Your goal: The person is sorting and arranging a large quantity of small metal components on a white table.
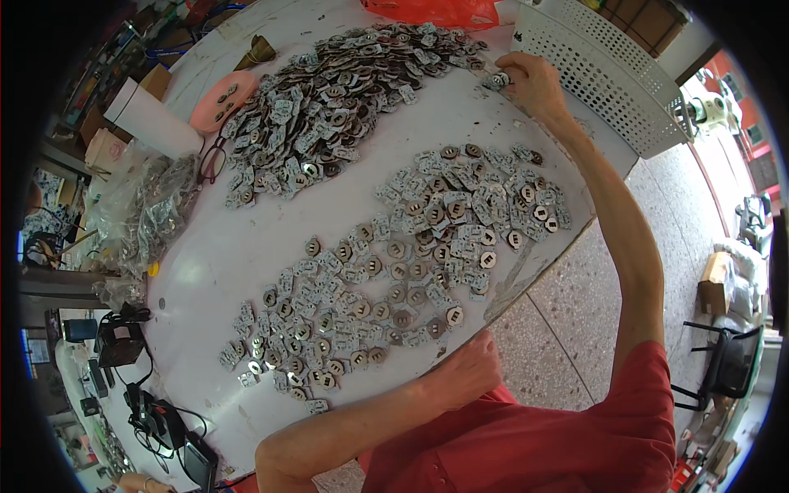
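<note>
Right grip (536, 86) is pinching metal pieces (496, 80) near a white basket (588, 70); left grip (472, 363) is resting fisted beside the surface (214, 271).

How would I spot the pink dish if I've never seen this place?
Find the white table, then the far, dense heap of metal parts. Left of that heap, beside a white tumbler, lies the dish: round and pink, holding just a few small pieces.
</note>
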A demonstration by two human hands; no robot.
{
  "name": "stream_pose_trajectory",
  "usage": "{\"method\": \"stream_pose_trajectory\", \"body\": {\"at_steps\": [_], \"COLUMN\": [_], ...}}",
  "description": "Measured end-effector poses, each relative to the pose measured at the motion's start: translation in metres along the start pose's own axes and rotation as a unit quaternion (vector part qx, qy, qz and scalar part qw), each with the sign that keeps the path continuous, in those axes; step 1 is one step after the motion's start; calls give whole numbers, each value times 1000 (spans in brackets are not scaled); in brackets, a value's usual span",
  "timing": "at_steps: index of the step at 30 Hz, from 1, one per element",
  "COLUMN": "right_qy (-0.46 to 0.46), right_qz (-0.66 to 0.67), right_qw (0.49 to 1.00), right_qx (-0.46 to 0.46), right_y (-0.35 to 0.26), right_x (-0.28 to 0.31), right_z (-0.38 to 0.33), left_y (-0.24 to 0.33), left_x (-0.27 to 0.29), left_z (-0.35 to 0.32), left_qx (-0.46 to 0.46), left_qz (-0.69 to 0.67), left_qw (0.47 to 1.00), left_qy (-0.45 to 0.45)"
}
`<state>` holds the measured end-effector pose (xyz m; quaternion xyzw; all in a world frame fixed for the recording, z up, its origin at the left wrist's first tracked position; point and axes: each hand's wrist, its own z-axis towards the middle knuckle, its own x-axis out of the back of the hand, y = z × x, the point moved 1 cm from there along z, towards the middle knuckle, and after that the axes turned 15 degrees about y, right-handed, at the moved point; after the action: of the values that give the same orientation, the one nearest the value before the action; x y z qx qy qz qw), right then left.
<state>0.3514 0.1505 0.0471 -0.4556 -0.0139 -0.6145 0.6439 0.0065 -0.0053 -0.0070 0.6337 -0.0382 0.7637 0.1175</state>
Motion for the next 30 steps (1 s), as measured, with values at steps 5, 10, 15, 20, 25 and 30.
{"method": "stream_pose_trajectory", "body": {"at_steps": [5, 10, 15, 20, 25, 30], "right_qy": [8, -49, -123, -108, -101, -93], "right_qz": [80, 102, 190, 207, 192, 77], "right_qw": [997, 993, 966, 959, 961, 988], "right_qx": [-24, -44, -125, -160, -174, -100], "right_y": [8, 8, 12, 11, 8, 15], "right_x": [1, 11, 30, 33, 35, 30], "right_z": [-1, -1, -4, -11, -11, -10], "left_y": [-1, -2, -3, -3, -1, -2], "left_x": [1, 4, 8, 5, 1, 3], "left_z": [1, 1, 2, 1, 1, 2], "left_qx": [-1, -5, -12, -18, -4, -17], "left_qz": [-14, -9, -5, 2, 2, -2], "left_qw": [1000, 1000, 1000, 1000, 1000, 1000], "left_qy": [-5, -14, -23, -17, -7, -25]}}
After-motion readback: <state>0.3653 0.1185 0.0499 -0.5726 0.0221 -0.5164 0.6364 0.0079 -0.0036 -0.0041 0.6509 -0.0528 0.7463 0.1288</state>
